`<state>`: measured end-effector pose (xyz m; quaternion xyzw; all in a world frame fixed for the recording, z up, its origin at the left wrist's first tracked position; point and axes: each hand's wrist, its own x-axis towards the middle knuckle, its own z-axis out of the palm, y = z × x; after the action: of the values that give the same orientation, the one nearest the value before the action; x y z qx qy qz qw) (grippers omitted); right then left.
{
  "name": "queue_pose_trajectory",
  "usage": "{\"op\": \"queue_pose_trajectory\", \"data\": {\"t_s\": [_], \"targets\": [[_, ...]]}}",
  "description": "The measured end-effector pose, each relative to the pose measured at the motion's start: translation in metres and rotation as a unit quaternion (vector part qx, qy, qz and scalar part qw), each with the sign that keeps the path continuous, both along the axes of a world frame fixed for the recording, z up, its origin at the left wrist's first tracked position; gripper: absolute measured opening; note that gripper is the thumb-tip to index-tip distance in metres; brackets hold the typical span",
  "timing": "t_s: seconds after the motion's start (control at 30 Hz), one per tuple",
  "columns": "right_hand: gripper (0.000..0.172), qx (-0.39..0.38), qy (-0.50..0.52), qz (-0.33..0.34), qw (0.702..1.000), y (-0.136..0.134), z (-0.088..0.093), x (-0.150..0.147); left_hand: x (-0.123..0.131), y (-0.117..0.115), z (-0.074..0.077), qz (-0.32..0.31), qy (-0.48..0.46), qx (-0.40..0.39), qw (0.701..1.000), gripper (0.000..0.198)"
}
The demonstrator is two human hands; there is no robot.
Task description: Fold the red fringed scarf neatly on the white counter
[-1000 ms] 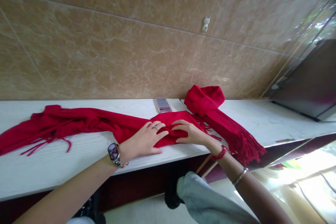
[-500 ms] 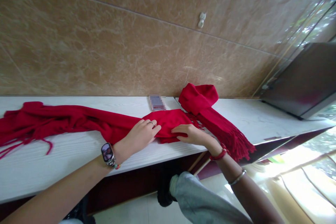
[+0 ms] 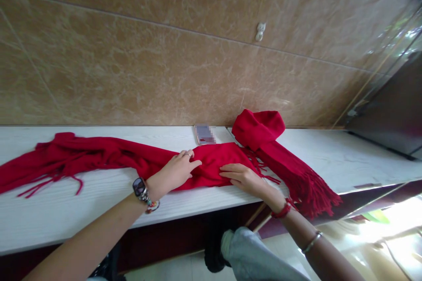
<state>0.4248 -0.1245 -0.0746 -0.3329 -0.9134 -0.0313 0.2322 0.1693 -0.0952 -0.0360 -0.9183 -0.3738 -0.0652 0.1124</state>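
A long red scarf [image 3: 211,164] lies along the white countertop, flattened in the middle and bunched toward the left, with loose fringe strands at both ends. My left hand [image 3: 174,173] rests on its middle stretch, thumb apart from the other fingers. To the right, my right hand [image 3: 245,179] lies on the flattened part near the fringe, fingers stretched out over the cloth. Beyond that hand is another red fringed piece, a scarf [image 3: 259,129] with its upper part folded in a loop against the wall. Whether the two red pieces join is hidden.
A phone [image 3: 205,135] lies at the back of the white countertop [image 3: 108,202], by the brown tiled wall [image 3: 132,66]. A small white cat-shaped piece [image 3: 260,31] is fixed to the wall. At the far right stands a dark appliance [image 3: 389,109]. The counter's front edge runs just below my hands.
My hands are farther apart, the left having shifted left across the cloth. The red cloth between them now looks wider and flatter. The view has shifted slightly.
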Motion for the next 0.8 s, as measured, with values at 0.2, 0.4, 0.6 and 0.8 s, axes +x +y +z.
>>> {"op": "queue_pose_trajectory", "data": {"t_s": [0.2, 0.4, 0.6, 0.8], "targets": [[0.036, -0.016, -0.009, 0.011, 1.000, 0.003, -0.007, 0.000, 0.001, 0.005, -0.005, 0.002, 0.000, 0.080, 0.997, 0.036], [0.041, -0.032, 0.024, -0.011, 0.999, 0.001, -0.009, 0.002, -0.019, 0.002, 0.026, 0.015, 0.001, 0.129, 0.992, 0.030], [0.042, -0.008, -0.012, -0.006, 1.000, 0.001, -0.010, 0.002, -0.063, -0.003, 0.016, -0.054, 0.082, -0.108, 0.989, 0.062], [0.037, 0.026, -0.002, 0.006, 1.000, 0.000, -0.010, -0.002, -0.051, 0.020, 0.048, -0.043, -0.010, -0.178, 0.983, 0.044]]}}
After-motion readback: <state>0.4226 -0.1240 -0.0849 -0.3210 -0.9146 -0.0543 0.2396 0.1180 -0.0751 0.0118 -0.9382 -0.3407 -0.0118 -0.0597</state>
